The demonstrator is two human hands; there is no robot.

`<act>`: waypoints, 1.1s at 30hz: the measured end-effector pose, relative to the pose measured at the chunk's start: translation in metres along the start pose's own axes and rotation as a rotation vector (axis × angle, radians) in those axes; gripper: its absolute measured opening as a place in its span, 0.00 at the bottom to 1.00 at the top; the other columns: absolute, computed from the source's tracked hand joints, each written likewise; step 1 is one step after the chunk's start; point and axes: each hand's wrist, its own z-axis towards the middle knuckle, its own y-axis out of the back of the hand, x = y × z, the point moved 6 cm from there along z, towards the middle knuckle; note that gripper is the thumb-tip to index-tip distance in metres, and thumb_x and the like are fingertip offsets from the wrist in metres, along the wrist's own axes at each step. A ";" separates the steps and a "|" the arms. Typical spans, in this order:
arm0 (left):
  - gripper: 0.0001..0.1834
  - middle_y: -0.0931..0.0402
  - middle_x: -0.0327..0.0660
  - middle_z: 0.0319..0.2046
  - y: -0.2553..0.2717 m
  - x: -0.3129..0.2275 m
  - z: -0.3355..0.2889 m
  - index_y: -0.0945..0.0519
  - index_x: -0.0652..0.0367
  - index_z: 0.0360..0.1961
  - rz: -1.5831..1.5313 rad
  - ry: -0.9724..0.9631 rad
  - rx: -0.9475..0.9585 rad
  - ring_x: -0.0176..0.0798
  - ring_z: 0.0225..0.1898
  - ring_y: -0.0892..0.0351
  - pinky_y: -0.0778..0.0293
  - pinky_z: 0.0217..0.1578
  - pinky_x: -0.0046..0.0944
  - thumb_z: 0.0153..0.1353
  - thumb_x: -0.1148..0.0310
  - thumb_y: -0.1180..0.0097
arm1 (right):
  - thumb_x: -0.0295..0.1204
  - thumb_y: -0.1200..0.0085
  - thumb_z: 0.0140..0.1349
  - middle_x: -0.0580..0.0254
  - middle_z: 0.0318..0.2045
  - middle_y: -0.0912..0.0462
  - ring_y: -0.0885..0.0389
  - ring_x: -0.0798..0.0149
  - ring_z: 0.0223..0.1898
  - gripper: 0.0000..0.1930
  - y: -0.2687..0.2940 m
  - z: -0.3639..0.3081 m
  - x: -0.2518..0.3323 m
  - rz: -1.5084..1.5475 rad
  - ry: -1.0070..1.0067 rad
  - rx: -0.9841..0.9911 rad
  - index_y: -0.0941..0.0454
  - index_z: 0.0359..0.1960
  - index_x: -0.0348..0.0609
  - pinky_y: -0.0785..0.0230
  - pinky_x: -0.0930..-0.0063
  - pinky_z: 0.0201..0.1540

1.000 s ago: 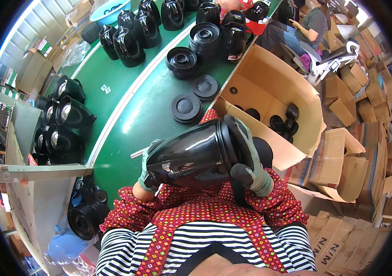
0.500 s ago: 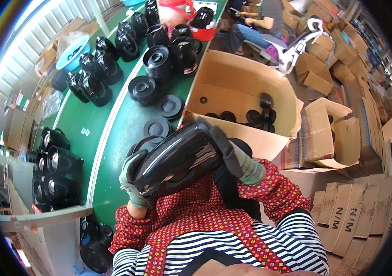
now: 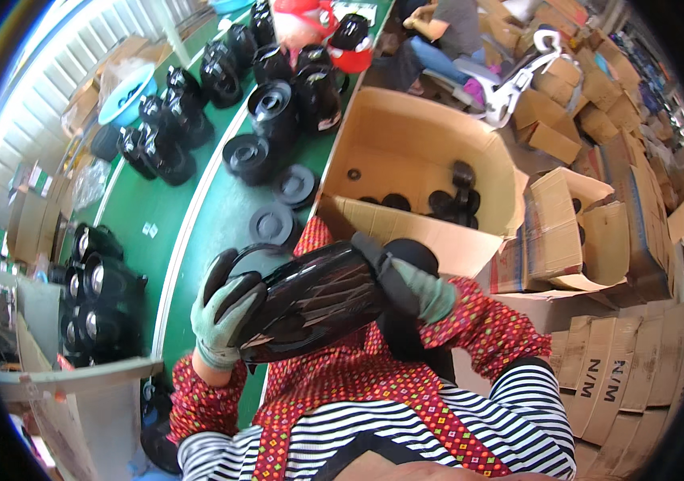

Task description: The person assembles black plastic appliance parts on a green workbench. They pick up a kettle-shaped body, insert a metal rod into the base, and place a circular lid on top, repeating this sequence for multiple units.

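Observation:
Between my two hands, in front of my apron, lies a glossy black jug-shaped housing tilted on its side. My left hand, in a pale green glove with dark finger pads, grips its left end. My right hand, gloved alike, is closed on its right end. Beside the left hand a round, dark, shiny part shows; whether it belongs to the housing I cannot tell. Just beyond, black round lids lie on the green table.
Several black jug bodies stand along the table's far side, with more bodies at the left. An open carton holding black parts stands ahead on the right. Stacked flat cartons fill the lower right. Another person sits at the back.
The housing has turned and dropped slightly in my hands. My left hand has shifted its grip outward to the left, and my right hand has moved a little lower.

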 end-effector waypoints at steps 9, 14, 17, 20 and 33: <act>0.32 0.13 0.48 0.48 -0.045 0.023 -0.046 0.17 0.72 0.54 -1.041 1.008 -0.113 0.41 0.49 0.13 0.19 0.55 0.44 0.53 0.60 0.25 | 0.53 0.57 0.80 0.39 0.73 0.30 0.26 0.49 0.71 0.37 -0.041 -0.030 0.054 -0.573 0.724 -0.076 0.39 0.78 0.36 0.40 0.54 0.75; 0.31 0.15 0.54 0.46 0.016 -0.034 0.044 0.13 0.62 0.49 -0.034 -0.242 0.159 0.65 0.54 0.14 0.19 0.61 0.58 0.45 0.57 0.19 | 0.65 0.62 0.78 0.50 0.71 0.26 0.24 0.49 0.70 0.41 -0.011 -0.011 -0.007 0.401 -0.039 0.256 0.36 0.78 0.45 0.35 0.50 0.74; 0.33 0.15 0.52 0.50 -0.002 0.004 0.018 0.15 0.61 0.53 -0.468 0.452 0.107 0.56 0.56 0.14 0.17 0.59 0.50 0.44 0.63 0.18 | 0.67 0.63 0.77 0.46 0.72 0.28 0.26 0.48 0.71 0.45 -0.014 -0.015 0.009 0.271 0.186 0.145 0.40 0.79 0.41 0.36 0.50 0.75; 0.35 0.16 0.50 0.55 -0.031 0.012 -0.018 0.21 0.69 0.60 -1.175 0.974 -0.185 0.44 0.55 0.15 0.19 0.59 0.48 0.53 0.66 0.22 | 0.65 0.61 0.77 0.45 0.71 0.27 0.24 0.48 0.69 0.45 -0.035 -0.032 0.031 -0.291 0.679 -0.152 0.42 0.79 0.39 0.35 0.51 0.75; 0.26 0.11 0.46 0.48 -0.065 0.025 -0.042 0.15 0.69 0.53 -0.636 0.425 0.133 0.41 0.46 0.10 0.17 0.54 0.41 0.54 0.70 0.24 | 0.59 0.62 0.80 0.48 0.71 0.26 0.24 0.56 0.69 0.41 -0.048 -0.050 0.041 -0.579 0.841 -0.296 0.41 0.78 0.35 0.35 0.61 0.73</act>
